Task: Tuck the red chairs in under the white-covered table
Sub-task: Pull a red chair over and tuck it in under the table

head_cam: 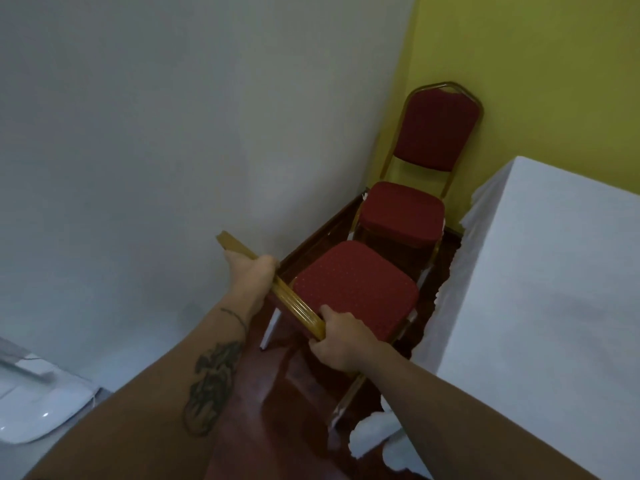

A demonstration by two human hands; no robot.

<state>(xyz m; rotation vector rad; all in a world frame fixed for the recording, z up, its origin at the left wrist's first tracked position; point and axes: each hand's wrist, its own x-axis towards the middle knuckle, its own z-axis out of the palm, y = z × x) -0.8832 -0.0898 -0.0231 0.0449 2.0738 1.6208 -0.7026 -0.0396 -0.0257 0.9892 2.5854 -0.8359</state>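
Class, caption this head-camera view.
Both hands, left hand and right hand, grip near red chair beside white-covered table.

My left hand [251, 268] and right hand [341, 341] both grip the gold top rail [298, 306] of the near red chair [356, 289] at centre frame; its seat points toward the upper right; a second red chair [415, 188] stands just beyond it against the yellow wall [536, 81]; the white-covered tabletop [554, 271] fills the right side; dark red floor [277, 393] shows below.
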